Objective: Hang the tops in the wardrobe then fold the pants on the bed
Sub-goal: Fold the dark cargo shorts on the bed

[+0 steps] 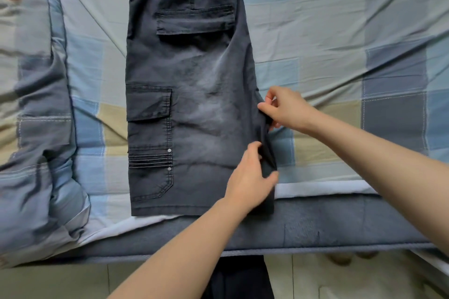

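Note:
Dark grey cargo shorts [192, 94] lie flat on the bed, doubled leg on leg, with the elastic waistband at the top and the hem near the bed's front edge. Flap pockets show on the upper and left parts. My left hand [252, 177] grips the shorts' right edge near the hem. Higher up that same edge, my right hand [284, 108] pinches the crotch fold of the fabric. Both forearms reach in from the bottom and right.
The bed sheet [340, 43] is checked in blue, grey and beige. A rumpled quilt [36, 128] in the same pattern lies bunched at the left. The mattress's front edge [340, 226] runs along the bottom, with a tiled floor [60, 281] below it.

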